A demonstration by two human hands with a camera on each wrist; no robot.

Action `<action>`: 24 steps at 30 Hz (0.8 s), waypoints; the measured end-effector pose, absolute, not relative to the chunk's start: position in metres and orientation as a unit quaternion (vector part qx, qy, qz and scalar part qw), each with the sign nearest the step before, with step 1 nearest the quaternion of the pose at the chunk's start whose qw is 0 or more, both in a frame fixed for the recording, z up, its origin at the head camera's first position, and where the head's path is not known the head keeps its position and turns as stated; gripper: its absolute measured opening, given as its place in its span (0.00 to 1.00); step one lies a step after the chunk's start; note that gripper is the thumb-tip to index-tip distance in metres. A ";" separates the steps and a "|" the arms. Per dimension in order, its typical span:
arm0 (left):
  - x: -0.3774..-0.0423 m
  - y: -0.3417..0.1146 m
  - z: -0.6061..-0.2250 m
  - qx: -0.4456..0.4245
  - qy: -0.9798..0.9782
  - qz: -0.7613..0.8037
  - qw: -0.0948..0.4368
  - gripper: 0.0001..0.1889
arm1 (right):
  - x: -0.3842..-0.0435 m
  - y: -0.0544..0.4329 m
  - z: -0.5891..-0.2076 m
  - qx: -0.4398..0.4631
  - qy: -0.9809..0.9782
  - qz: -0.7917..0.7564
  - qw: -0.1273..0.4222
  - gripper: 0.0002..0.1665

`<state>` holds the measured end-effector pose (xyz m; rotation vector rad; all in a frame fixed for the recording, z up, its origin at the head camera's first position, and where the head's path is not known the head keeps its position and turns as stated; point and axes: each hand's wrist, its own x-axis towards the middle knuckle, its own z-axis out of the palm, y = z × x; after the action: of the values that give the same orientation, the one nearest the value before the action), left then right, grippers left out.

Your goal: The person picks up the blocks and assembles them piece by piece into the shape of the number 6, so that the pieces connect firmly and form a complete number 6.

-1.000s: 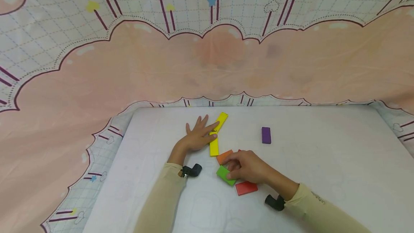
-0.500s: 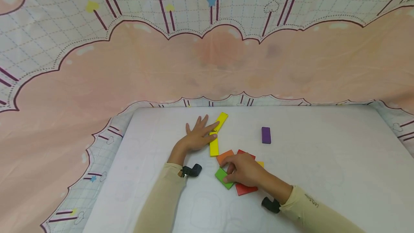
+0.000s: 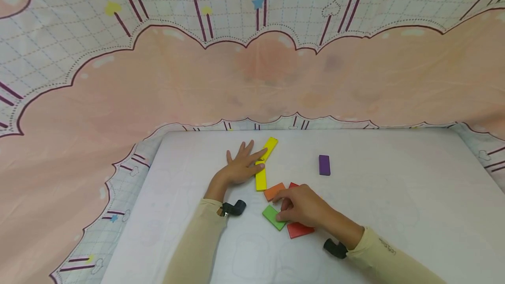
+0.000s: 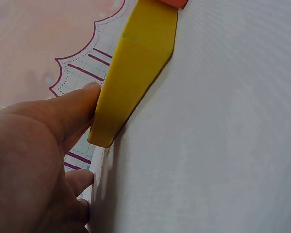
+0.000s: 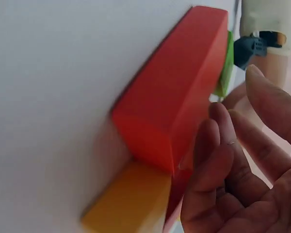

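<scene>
Two yellow blocks (image 3: 261,179) lie end to end, at an angle, on the white tabletop. My left hand (image 3: 238,168) rests beside them with fingers spread; its thumb and index finger reach over onto them in the head view. Over a cluster of coloured blocks, my right hand (image 3: 305,205) has bent fingers and a thumb held apart, with nothing between them in the right wrist view. Its thumb tip overlaps the corner of a green block (image 3: 273,217) in the head view; contact is unclear. An orange block (image 3: 274,192) sits close to the fingertips.
A red block (image 3: 300,230) lies in front of the right hand. Another red block (image 3: 293,185) shows behind it, partly hidden. The right wrist view also has an orange-yellow block (image 5: 131,201). Farther back stands a lone purple block (image 3: 325,165). Patterned cloth hangs behind the table.
The green block has turned and shifted slightly toward me and left. My right hand followed it left, then drew back a little to the right. The left hand stayed still.
</scene>
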<state>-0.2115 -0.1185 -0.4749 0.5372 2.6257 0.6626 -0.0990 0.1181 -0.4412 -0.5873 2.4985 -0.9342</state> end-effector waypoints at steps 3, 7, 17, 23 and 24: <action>-0.212 -0.118 -0.475 0.191 0.934 0.237 0.189 0.31 | -0.098 0.126 -0.436 -0.210 0.901 -0.326 0.193 0.16; -0.212 -0.118 -0.475 0.189 0.934 0.237 0.190 0.31 | -0.096 0.135 -0.434 -0.216 0.911 -0.297 0.189 0.13; -0.211 -0.117 -0.474 0.186 0.935 0.236 0.188 0.31 | -0.086 0.153 -0.440 -0.274 0.925 -0.207 0.164 0.09; -0.210 -0.118 -0.474 0.187 0.935 0.236 0.187 0.31 | -0.082 0.156 -0.443 -0.265 0.930 -0.207 0.147 0.10; -0.210 -0.118 -0.474 0.187 0.935 0.236 0.187 0.31 | -0.082 0.156 -0.444 -0.262 0.932 -0.204 0.144 0.10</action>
<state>-0.2103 -0.1178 -0.4743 0.5274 2.6323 0.6640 -0.0822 0.1555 -0.4435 -0.7551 2.6878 -0.5892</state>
